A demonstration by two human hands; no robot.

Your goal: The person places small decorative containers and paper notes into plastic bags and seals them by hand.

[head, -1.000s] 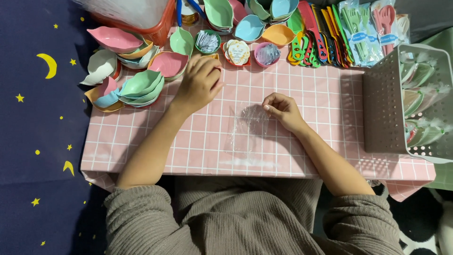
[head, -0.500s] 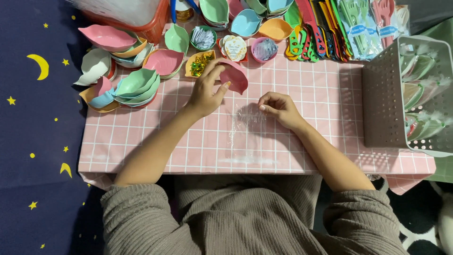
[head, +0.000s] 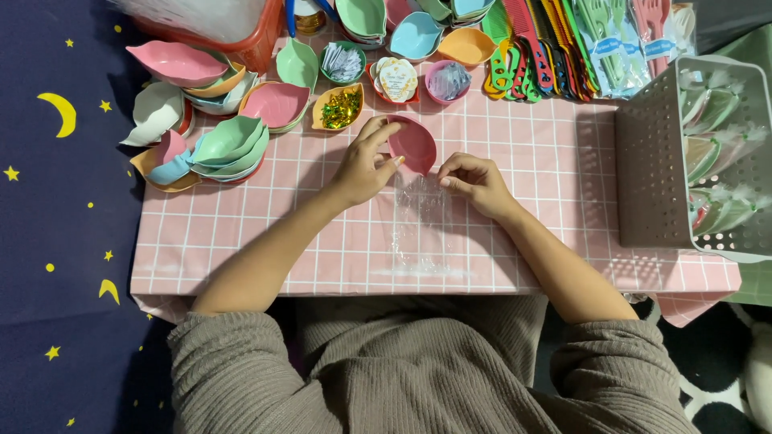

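My left hand point(head: 363, 165) holds a small dark pink leaf-shaped dish point(head: 412, 144) by its left rim, tilted over the top end of a clear plastic bag point(head: 420, 227). The bag lies flat on the pink checked tablecloth point(head: 531, 209). My right hand point(head: 470, 182) pinches the bag's upper right edge between thumb and fingers, right beside the dish.
Stacks of pastel leaf-shaped dishes point(head: 229, 145) sit at the left. Small bowls with gold bits point(head: 341, 108), cards point(head: 396, 79) and wrapped pieces line the back. Coloured combs and forks point(head: 555, 44) lie at the back right. A grey perforated basket point(head: 653, 173) with bagged dishes stands at the right.
My left hand picked a dark pink dish from the left piles and carried it to the bag's top. My right hand stayed pinching the bag.
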